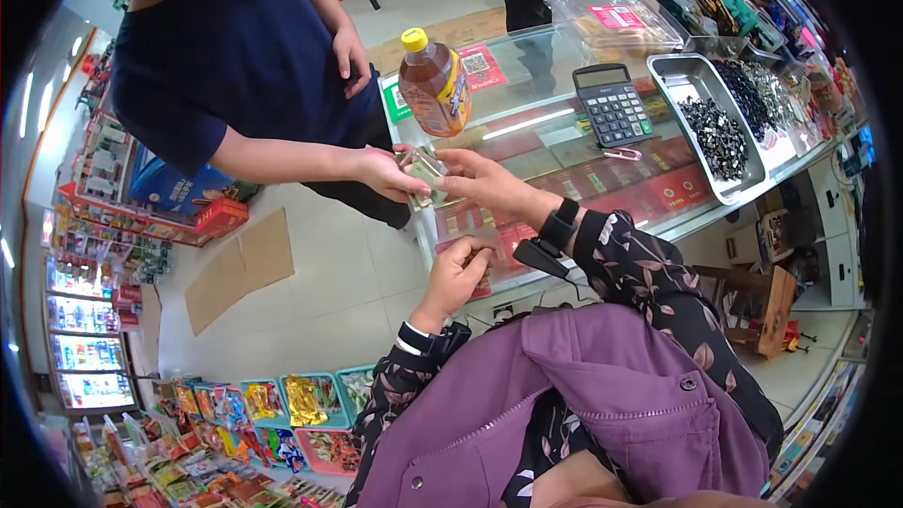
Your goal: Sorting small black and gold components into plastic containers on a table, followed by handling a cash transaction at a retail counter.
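The right hand (pixel 489 183) reaches out over the near left corner of the glass counter (pixel 555 146), its fingers pinched on thin, creased paper banknotes (pixel 420 169). A customer's hand (pixel 390 172) in front of a dark blue shirt touches the same notes from the left. The left hand (pixel 458 273) hangs nearer and lower, fingers curled into a loose fist; whether it holds anything cannot be told. Just beyond the notes stands a smooth plastic bottle (pixel 434 83) of amber drink with a yellow cap. Farther right lie a grey calculator (pixel 612 105) and shiny rectangular metal trays (pixel 691 75).
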Tool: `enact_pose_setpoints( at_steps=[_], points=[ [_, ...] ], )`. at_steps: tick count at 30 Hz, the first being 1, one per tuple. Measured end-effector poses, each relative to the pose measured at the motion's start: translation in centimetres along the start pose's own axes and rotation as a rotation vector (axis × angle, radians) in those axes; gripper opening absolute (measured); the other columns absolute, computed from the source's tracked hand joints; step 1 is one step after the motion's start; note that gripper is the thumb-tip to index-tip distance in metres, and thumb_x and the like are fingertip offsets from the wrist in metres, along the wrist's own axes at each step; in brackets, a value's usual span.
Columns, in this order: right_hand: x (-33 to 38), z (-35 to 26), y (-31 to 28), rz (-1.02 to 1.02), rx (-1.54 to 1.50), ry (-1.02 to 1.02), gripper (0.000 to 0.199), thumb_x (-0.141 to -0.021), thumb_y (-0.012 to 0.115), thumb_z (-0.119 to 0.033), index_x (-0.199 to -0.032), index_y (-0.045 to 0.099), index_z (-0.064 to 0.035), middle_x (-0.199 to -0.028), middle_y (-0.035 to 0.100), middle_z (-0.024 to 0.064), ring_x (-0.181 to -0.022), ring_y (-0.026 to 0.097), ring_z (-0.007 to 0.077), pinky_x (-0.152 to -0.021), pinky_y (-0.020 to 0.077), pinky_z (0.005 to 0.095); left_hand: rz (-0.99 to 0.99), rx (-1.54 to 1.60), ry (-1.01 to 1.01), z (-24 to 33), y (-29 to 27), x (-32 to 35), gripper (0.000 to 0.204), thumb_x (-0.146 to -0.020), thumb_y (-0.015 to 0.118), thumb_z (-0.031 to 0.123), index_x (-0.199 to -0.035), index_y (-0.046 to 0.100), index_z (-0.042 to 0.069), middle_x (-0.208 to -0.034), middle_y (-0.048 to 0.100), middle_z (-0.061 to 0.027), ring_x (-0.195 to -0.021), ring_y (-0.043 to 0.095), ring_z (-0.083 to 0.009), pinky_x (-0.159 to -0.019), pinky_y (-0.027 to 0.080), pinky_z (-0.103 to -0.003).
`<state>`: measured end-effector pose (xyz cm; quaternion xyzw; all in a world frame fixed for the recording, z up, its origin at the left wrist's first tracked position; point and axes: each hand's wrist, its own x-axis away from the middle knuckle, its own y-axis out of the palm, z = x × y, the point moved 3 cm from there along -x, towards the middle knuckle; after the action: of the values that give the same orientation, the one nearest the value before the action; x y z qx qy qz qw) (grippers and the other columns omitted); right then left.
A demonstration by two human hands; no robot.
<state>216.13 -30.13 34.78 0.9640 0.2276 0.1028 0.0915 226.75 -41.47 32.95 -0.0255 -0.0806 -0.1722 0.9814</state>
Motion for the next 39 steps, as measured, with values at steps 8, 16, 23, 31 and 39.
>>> enact_pose_setpoints(
  at_steps=[8,16,23,31,39],
  points=[
    [0.0,-1.7,3.1,0.123,0.306,0.038,0.043,-0.083,0.064,-0.025,-0.118,0.051,-0.0033,-0.091,0.060,0.0037,-0.069,0.058,0.0095,-0.055,0.0488,0.0229,-0.090,-0.067,0.088,0.1,-0.7,0.0,0.013,-0.091,0.051,0.010,-0.097,0.058,0.001,-0.078,0.058,-0.0018,-0.066,0.054,-0.0065,-0.060,0.046,-0.021],
    [-2.4,1.3,1.7,0.216,0.279,-0.029,0.033,-0.085,0.060,-0.025,-0.110,0.057,-0.0034,-0.078,0.060,0.0012,-0.063,0.055,0.0078,-0.053,0.0454,0.0214,-0.106,0.071,-0.017,0.4,-1.7,1.1,0.014,-0.092,0.051,0.011,-0.100,0.057,0.001,-0.081,0.060,-0.0013,-0.069,0.055,-0.0058,-0.061,0.046,-0.021],
    [-1.8,1.3,0.6,0.272,0.107,0.047,0.027,-0.084,0.059,-0.023,-0.099,0.060,-0.0002,-0.073,0.061,0.0044,-0.063,0.059,0.0103,-0.055,0.0481,0.0245,-0.039,0.074,-0.049,1.5,-4.7,2.1,0.015,-0.092,0.052,0.013,-0.101,0.056,0.001,-0.077,0.058,-0.0015,-0.067,0.055,-0.0074,-0.061,0.047,-0.021],
    [0.6,0.8,-2.0,0.209,0.263,0.097,0.026,-0.083,0.057,-0.021,-0.098,0.060,0.0003,-0.070,0.061,0.0037,-0.058,0.058,0.0099,-0.055,0.0481,0.0251,0.301,-0.338,-0.009,1.7,-9.1,-0.1,0.029,-0.088,0.059,0.018,-0.107,0.051,-0.001,-0.085,0.056,-0.0053,-0.067,0.054,-0.0091,-0.062,0.048,-0.024],
    [4.9,0.8,-4.8,0.131,0.492,0.098,0.030,-0.085,0.056,-0.015,-0.110,0.056,0.0004,-0.073,0.060,0.0028,-0.059,0.056,0.0078,-0.053,0.0458,0.0223,0.152,-0.925,0.237,5.1,-6.5,-2.9,0.054,-0.076,0.067,0.023,-0.118,0.045,-0.002,-0.100,0.051,-0.0221,-0.076,0.059,-0.0312,-0.068,0.049,-0.038]
  ],
)
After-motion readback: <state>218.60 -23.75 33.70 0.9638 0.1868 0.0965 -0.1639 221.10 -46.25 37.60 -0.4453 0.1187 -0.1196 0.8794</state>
